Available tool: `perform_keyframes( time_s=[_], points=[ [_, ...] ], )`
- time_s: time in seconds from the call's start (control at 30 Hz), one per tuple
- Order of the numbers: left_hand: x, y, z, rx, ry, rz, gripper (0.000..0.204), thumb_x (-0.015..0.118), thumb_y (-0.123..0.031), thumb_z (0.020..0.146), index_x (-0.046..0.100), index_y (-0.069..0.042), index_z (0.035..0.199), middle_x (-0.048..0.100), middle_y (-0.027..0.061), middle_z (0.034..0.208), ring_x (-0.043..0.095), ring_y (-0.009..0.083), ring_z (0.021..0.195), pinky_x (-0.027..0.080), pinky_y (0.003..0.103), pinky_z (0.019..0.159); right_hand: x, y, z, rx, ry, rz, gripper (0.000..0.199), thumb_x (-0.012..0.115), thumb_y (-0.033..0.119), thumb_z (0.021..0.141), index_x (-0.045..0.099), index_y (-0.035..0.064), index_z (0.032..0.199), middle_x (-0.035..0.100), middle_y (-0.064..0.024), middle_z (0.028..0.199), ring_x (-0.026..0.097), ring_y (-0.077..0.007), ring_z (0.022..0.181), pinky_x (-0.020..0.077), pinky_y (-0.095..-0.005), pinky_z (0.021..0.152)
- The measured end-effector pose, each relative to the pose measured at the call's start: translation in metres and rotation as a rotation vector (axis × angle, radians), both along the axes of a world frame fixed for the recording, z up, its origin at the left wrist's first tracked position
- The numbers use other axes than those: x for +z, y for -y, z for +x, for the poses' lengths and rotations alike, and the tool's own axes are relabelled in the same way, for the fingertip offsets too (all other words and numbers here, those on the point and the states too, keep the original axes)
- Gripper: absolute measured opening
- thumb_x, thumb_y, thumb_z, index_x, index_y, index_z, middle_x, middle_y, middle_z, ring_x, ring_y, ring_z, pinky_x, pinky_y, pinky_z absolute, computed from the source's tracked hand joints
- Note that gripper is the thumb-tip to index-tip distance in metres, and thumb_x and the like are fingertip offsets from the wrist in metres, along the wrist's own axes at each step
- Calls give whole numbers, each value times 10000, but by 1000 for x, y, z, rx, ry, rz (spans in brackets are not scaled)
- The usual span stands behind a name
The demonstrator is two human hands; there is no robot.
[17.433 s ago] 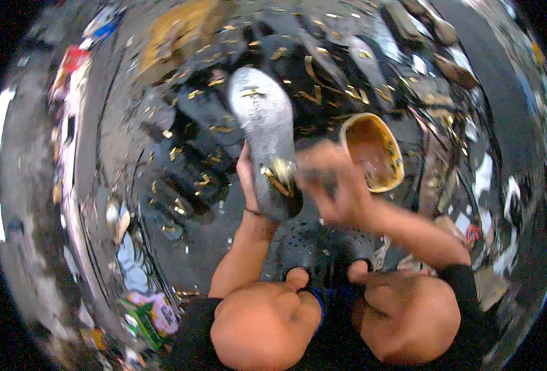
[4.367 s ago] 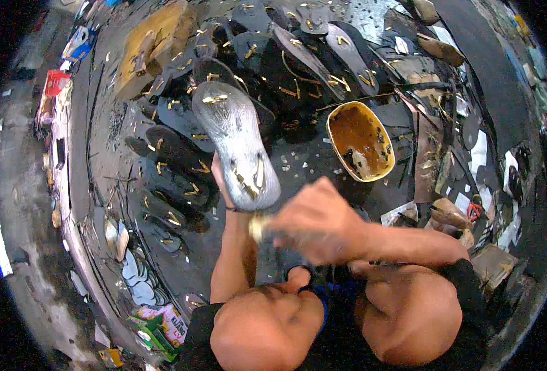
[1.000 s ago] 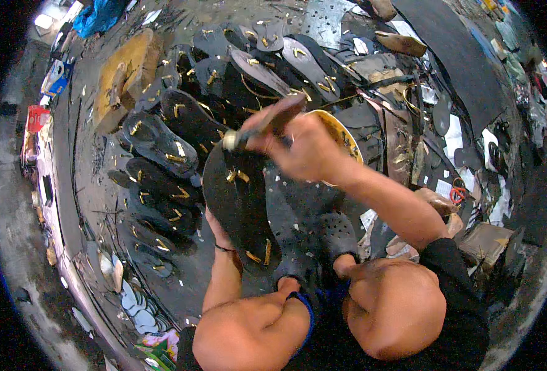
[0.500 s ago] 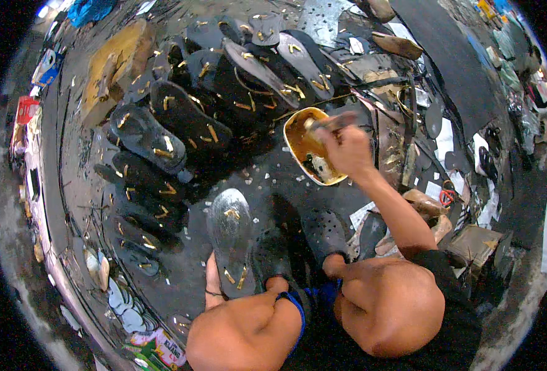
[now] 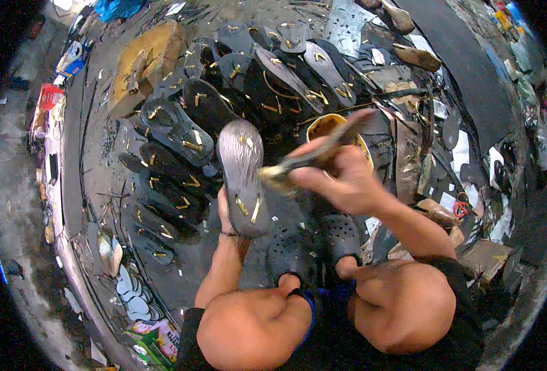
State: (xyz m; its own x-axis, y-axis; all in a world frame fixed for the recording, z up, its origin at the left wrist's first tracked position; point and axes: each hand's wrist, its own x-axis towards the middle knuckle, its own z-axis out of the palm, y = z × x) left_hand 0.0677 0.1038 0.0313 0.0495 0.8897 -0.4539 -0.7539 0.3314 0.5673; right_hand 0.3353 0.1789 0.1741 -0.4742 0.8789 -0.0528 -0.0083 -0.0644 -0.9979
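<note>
My left hand (image 5: 223, 211) grips a grey sandal sole (image 5: 240, 151) by its side, its fingers partly hidden underneath. The sole's face looks wet and streaked, with small yellowish strap ends showing at the toe and heel. In my right hand (image 5: 350, 182) is a brush (image 5: 332, 143), its handle slanting up to the right. The brush's yellowish, coated bristles are at the sole's right edge; whether they touch it I cannot tell. Behind the right hand stands a pale-rimmed tub (image 5: 309, 132) with amber, glue-like stuff inside, partly covered by the hand and brush.
Many dark soles with strap ends, such as a grey one (image 5: 174, 131), crowd the floor ahead and left. A wooden block (image 5: 156, 52) stands beyond them. Right lie shoe lasts (image 5: 417, 57), scraps and red-handled scissors (image 5: 461, 209). My clogs (image 5: 290, 250) are below.
My left hand has raised the sole up and forward from beside my foot. My right hand has brought the brush out of the tub, leftward to the sole.
</note>
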Motion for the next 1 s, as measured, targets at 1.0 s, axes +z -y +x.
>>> perform_keyframes(
  time_s=[1.0],
  points=[
    [47,-31,37,15,-5,109,426,376,-362,1061,586,-62,1280,665,93,1189,663,215,1008,566,375,871,-34,27,-58,68,148,1147,416,655,258,768,611,180,1175,556,-9,897,567,-190,849,441,-381,788]
  ],
)
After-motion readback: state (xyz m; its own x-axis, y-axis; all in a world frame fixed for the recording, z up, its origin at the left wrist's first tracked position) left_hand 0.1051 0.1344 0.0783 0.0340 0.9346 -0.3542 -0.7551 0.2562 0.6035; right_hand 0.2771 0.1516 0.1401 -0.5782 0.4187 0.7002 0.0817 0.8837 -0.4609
